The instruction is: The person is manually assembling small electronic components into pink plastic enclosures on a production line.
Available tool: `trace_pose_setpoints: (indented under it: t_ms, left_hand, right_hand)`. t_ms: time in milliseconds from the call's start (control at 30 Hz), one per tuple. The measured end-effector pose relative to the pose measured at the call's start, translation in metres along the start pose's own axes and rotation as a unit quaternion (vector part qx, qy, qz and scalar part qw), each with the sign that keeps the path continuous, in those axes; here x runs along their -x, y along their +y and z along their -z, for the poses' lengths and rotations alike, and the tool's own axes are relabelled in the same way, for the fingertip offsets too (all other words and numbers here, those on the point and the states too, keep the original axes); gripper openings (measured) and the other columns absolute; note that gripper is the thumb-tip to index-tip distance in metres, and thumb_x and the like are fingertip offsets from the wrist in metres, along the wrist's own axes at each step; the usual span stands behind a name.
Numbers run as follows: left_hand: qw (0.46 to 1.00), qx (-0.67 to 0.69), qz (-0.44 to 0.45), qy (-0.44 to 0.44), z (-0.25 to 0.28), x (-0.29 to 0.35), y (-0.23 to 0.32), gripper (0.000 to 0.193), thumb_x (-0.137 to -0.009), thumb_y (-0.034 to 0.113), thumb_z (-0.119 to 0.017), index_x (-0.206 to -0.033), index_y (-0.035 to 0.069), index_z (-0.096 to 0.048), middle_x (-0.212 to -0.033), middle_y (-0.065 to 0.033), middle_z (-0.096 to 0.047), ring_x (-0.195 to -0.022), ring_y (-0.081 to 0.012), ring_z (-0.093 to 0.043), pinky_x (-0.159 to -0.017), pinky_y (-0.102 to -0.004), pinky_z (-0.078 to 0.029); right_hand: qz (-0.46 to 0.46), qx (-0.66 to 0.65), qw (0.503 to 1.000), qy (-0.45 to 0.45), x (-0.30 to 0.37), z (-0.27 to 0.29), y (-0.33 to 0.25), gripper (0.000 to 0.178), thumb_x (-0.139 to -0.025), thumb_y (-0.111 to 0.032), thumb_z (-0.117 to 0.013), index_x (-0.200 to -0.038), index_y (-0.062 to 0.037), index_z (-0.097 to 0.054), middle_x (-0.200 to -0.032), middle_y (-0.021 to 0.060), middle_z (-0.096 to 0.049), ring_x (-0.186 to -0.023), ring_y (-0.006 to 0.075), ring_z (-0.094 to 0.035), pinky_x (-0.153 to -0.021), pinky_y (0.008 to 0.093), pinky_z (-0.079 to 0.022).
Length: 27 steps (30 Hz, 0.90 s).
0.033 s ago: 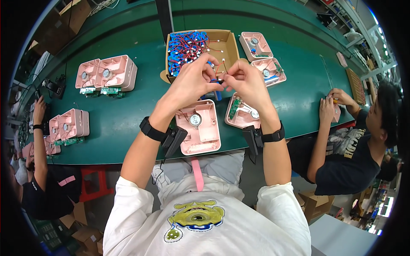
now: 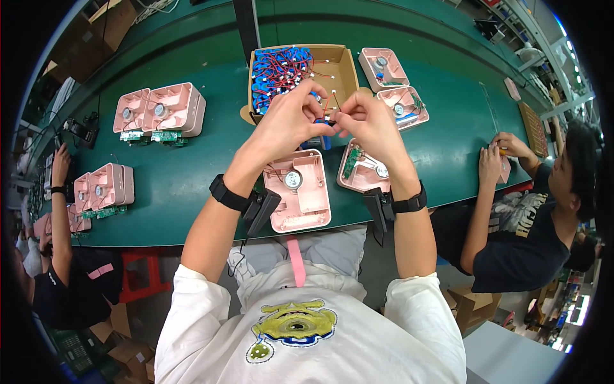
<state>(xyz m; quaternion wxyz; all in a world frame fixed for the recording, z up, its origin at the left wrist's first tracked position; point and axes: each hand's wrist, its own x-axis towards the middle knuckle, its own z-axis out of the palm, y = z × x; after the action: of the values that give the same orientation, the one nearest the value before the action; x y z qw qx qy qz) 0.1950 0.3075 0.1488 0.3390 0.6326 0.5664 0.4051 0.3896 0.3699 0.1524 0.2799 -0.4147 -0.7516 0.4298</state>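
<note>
My left hand [image 2: 295,120] and my right hand [image 2: 369,121] meet above the front edge of an open cardboard box [image 2: 343,72]. Both are closed in a pinch on a small blue battery with red and dark leads [image 2: 324,121], partly hidden by the fingers. More blue batteries with red and black wires [image 2: 281,67] fill the box's left side. Just below my fingertips, another blue piece [image 2: 327,143] shows on the bench. Nearest me lies an open pink plastic housing [image 2: 314,192] with a round speaker [image 2: 292,180] in it. A second housing [image 2: 350,182] with a green circuit board sits partly behind my right wrist.
Pink housings stand at left [image 2: 192,105], lower left [image 2: 121,182] and beyond my right hand [image 2: 391,75] on the green bench [image 2: 217,173]. A dark post [image 2: 245,29] rises behind the box. Co-workers sit to the right [image 2: 521,224] and left [image 2: 61,281].
</note>
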Motion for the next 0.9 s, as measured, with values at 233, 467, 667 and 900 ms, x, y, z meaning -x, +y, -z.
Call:
trace_pose_setpoints:
  t_ms: [233, 467, 667, 900]
  left_hand:
    - [1.0, 0.006, 0.004, -0.028, 0.002, -0.01, -0.008, 0.047, -0.075, 0.006, -0.092, -0.11, -0.002, -0.062, -0.094, -0.0135, -0.076, -0.083, -0.0188, -0.073, -0.077, -0.0342, -0.059]
    - [0.992, -0.102, -0.047, -0.056, 0.002, -0.022, -0.006, 0.04, -0.077, 0.005, -0.091, -0.105, -0.001, -0.063, -0.095, -0.012, -0.077, -0.079, -0.016, -0.07, -0.076, -0.0328, -0.059]
    - [0.996, -0.076, -0.021, -0.042, 0.007, -0.015, -0.006, 0.036, -0.08, 0.007, -0.089, -0.107, -0.002, -0.068, -0.096, -0.0112, -0.076, -0.078, -0.018, -0.069, -0.073, -0.0323, -0.057]
    - [0.951, -0.188, -0.08, 0.232, 0.034, 0.072, 0.01, 0.024, -0.09, 0.01, -0.081, -0.109, -0.002, -0.072, -0.106, -0.0142, -0.071, -0.088, -0.0226, -0.071, -0.072, -0.0365, -0.057]
  right_hand:
    - [-0.064, -0.121, 0.99, -0.019, -0.009, 0.002, 0.006, 0.012, -0.099, -0.006, -0.069, -0.103, 0.0043, -0.065, -0.092, 0.0095, -0.076, -0.074, 0.0112, -0.068, -0.065, 0.0252, -0.052]
    - [-0.054, -0.404, 0.912, -0.052, -0.006, 0.002, 0.012, 0.019, -0.106, -0.011, -0.065, -0.117, 0.0035, -0.071, -0.089, 0.0018, -0.069, -0.076, 0.006, -0.058, -0.066, 0.0212, -0.044]
    - [0.03, -0.33, 0.943, 0.029, 0.003, 0.006, -0.002, 0.024, -0.109, -0.016, -0.062, -0.117, 0.004, -0.073, -0.09, 0.0008, -0.066, -0.079, 0.0055, -0.056, -0.068, 0.0222, -0.045]
    - [0.136, -0.252, 0.955, 0.082, 0.016, 0.012, -0.024, 0.025, -0.11, -0.016, -0.059, -0.112, 0.0053, -0.072, -0.088, 0.0012, -0.064, -0.077, 0.0076, -0.052, -0.068, 0.0221, -0.042]
